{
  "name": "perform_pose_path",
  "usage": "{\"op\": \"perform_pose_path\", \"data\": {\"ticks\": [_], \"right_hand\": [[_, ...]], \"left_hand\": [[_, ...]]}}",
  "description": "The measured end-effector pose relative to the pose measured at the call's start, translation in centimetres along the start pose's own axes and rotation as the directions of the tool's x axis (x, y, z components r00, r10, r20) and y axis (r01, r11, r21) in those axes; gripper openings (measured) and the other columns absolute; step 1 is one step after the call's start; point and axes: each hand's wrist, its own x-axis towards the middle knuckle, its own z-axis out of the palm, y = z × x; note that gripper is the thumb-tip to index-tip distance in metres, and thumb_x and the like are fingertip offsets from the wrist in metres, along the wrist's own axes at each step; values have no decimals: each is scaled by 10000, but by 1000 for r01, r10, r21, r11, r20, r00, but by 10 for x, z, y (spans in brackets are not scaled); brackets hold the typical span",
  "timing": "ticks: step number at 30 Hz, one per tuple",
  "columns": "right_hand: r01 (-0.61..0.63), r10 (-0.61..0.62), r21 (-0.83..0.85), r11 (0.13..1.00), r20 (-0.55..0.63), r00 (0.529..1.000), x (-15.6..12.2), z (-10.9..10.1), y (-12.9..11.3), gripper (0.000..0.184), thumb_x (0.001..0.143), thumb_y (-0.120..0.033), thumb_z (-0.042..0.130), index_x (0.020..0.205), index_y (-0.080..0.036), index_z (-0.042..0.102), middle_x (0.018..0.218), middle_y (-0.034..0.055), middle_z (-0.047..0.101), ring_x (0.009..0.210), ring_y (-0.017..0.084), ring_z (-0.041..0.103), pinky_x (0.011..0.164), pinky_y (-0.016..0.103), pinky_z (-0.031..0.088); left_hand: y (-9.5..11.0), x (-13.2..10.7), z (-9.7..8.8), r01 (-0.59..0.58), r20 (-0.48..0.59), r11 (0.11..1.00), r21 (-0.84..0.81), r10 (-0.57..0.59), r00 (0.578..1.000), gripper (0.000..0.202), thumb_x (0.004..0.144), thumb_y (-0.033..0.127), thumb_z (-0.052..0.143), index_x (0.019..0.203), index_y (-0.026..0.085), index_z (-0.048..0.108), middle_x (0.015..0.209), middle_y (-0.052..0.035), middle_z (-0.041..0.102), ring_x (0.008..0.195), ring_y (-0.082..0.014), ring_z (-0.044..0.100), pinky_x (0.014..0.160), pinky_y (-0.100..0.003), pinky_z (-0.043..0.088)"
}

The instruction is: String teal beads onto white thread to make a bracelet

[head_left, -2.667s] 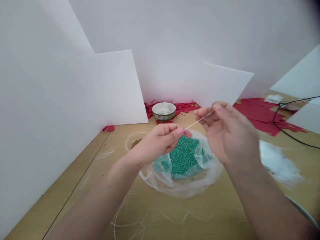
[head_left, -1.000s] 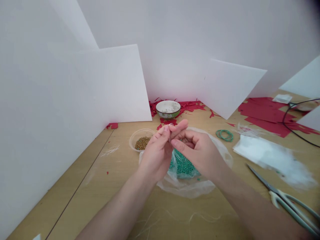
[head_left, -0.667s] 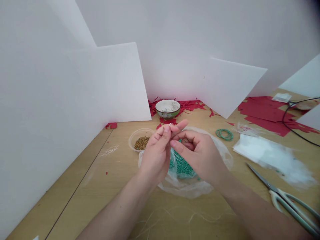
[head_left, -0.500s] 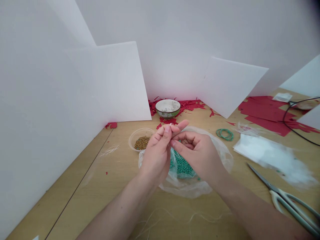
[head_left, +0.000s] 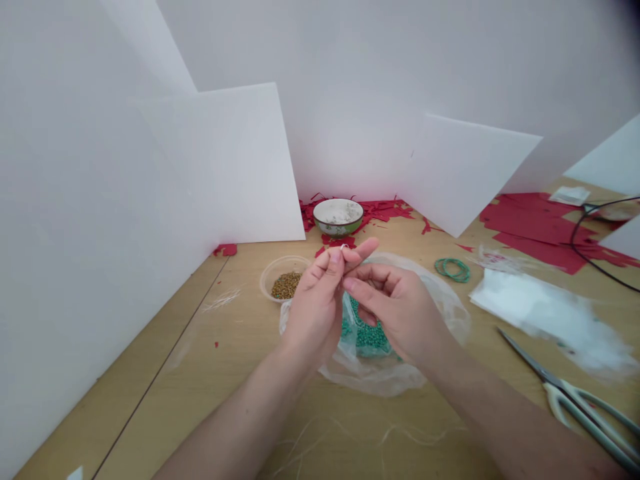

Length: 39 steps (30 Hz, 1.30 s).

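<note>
Pinching white thread, left hand fingers closed, right hand grip unclear, green beads partly hidden, scissors cropped

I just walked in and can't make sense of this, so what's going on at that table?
Someone is working with bare hands: the left hand pinches a bit of white thread, and the right hand has its fingertips close beside it; whether they grip anything is too small to tell. Beneath are green beads in a plastic bag. Gold beads sit to the left, scissors to the right.
</note>
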Motion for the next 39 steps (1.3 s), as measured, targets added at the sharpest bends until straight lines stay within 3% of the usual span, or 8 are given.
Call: {"op": "perform_pose_path", "data": {"ticks": [18,22,27,30,32,34,36,39], "right_hand": [[1,-2,-60,998,-8,1000,-4,5,1,205,817,-391,679,812,-187,662,655,-32,534,482,66,370,436,232,248],[35,-27,-197,980,44,999,-2,-3,-11,197,846,-397,653,888,-204,658,649,-31,526,510,85,410,454,237,297],[195,-198,-47,980,-83,977,5,-37,-42,65,888,-262,592,871,-238,649,581,-55,375,523,101,381,528,268,385],[381,-369,-10,925,-273,889,5,-65,-63,111,873,-190,611,833,-247,698,606,-39,388,543,105,390,610,312,442],[481,-442,0,877,-394,806,2,-87,-75,171,872,-153,616,802,-268,722,604,-22,430,594,126,475,700,354,474],[545,-473,10,838,-484,736,-2,-110,-84,219,880,-150,609,779,-298,734,728,4,572,837,166,593,756,362,471],[525,-436,18,851,-533,725,-6,-133,-91,206,883,-204,619,778,-336,737,935,-35,682,1039,179,592,718,374,438],[496,-415,10,868,-532,738,-9,-160,-95,125,849,-294,666,788,-372,741,1006,-82,721,831,152,631,605,432,319]], "left_hand": [[2,-1,-2,21,2,999,-25,-21,1000,212,973,303,466,843,197,596,1225,-31,683,1187,-222,595,936,-328,493],[4,0,-3,23,-3,999,-48,-23,1000,220,973,299,459,830,193,588,1135,-56,720,1136,-224,625,934,-352,483],[11,6,-11,-4,-16,994,-107,3,1000,258,978,210,428,804,174,615,886,-40,751,976,-159,679,945,-293,448],[20,5,-21,37,18,997,-60,-36,999,219,955,216,473,801,165,621,619,13,638,662,-110,629,733,-226,468],[28,1,-30,75,65,996,41,-78,995,184,932,238,522,785,162,603,500,53,491,514,-83,507,609,-203,419],[35,-6,-43,112,92,975,190,-131,987,202,917,277,552,755,160,579,464,69,403,451,-71,403,527,-197,348],[41,-15,-58,153,82,928,339,-192,978,252,918,321,555,722,162,555,457,71,375,435,-65,333,489,-198,287],[49,-32,-81,188,47,833,520,-248,968,291,944,388,498,749,178,548,465,69,375,450,-78,301,486,-209,258]]}}
